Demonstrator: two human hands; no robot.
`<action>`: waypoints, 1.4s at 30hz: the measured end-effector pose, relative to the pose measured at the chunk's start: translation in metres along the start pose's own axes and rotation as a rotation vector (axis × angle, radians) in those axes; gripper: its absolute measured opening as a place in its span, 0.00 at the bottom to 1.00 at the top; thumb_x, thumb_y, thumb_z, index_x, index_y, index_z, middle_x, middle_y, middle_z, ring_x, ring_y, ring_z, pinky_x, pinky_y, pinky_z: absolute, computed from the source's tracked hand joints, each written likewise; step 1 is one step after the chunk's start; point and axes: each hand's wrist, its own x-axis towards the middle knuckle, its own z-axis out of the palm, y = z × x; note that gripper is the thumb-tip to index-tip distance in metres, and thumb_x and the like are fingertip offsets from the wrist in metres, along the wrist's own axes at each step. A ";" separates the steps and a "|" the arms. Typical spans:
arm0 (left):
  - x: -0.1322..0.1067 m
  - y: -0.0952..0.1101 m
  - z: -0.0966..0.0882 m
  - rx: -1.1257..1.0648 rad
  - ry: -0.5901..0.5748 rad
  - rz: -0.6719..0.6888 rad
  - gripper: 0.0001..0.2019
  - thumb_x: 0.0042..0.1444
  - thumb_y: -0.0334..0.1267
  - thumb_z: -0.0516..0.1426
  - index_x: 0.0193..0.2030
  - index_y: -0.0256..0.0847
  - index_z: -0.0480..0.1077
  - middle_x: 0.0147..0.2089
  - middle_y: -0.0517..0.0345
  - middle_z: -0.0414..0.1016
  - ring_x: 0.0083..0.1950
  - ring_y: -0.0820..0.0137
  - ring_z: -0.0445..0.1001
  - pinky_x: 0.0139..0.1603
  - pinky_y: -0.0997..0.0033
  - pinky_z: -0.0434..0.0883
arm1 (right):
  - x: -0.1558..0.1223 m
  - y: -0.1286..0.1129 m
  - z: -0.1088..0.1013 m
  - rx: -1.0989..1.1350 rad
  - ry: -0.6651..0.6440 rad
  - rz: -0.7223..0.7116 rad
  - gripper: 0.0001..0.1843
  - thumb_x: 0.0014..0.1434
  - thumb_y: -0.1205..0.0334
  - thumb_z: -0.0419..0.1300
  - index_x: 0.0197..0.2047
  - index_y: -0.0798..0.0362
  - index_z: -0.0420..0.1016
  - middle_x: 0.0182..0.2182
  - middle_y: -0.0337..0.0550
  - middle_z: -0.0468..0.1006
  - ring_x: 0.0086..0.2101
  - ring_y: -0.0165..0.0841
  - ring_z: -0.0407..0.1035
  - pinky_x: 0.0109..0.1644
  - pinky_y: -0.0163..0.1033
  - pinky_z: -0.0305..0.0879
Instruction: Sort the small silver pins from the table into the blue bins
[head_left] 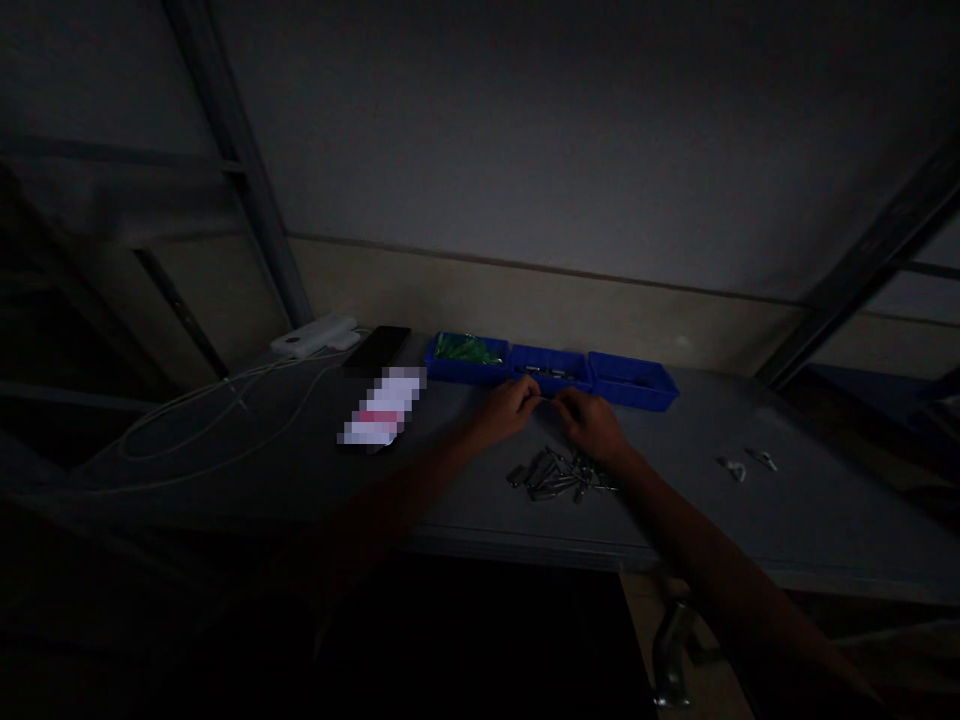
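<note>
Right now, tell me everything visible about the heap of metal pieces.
The heap is loose: slim, shiny, metal-looking pieces lie at mixed angles, some crossing, on the gray table. A stubby piece lies at its left edge. The right hand partly hides its right side; contact is unclear.

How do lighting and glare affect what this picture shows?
Head view: dim overall, lower left nearly black; head view: white-and-pink pixelated rectangular screen brightest; head view: glints mark the heap of slender grey metal pieces; head view: thin pale strand between bare left hand and right hand too dim to identify.
</note>
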 end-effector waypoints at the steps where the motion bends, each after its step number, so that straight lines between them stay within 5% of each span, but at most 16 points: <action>1: 0.000 0.000 0.000 -0.001 0.003 -0.004 0.04 0.57 0.34 0.50 0.36 0.39 0.64 0.32 0.58 0.71 0.35 0.71 0.69 0.38 0.72 0.66 | 0.000 0.000 0.000 0.010 0.005 0.006 0.12 0.60 0.57 0.49 0.40 0.53 0.70 0.29 0.42 0.77 0.28 0.32 0.69 0.31 0.34 0.58; 7: 0.000 0.002 -0.001 0.000 0.000 -0.017 0.04 0.58 0.34 0.50 0.36 0.38 0.64 0.33 0.57 0.72 0.36 0.70 0.70 0.39 0.71 0.66 | 0.000 -0.002 -0.006 0.054 0.037 0.030 0.10 0.58 0.58 0.52 0.39 0.53 0.69 0.23 0.39 0.73 0.23 0.30 0.65 0.28 0.33 0.55; 42: -0.001 0.003 -0.003 -0.015 0.028 0.023 0.05 0.58 0.34 0.49 0.39 0.39 0.64 0.36 0.56 0.72 0.38 0.70 0.71 0.40 0.72 0.67 | 0.000 0.003 -0.011 0.091 0.026 0.009 0.10 0.58 0.58 0.50 0.36 0.53 0.69 0.23 0.39 0.71 0.24 0.31 0.65 0.29 0.33 0.56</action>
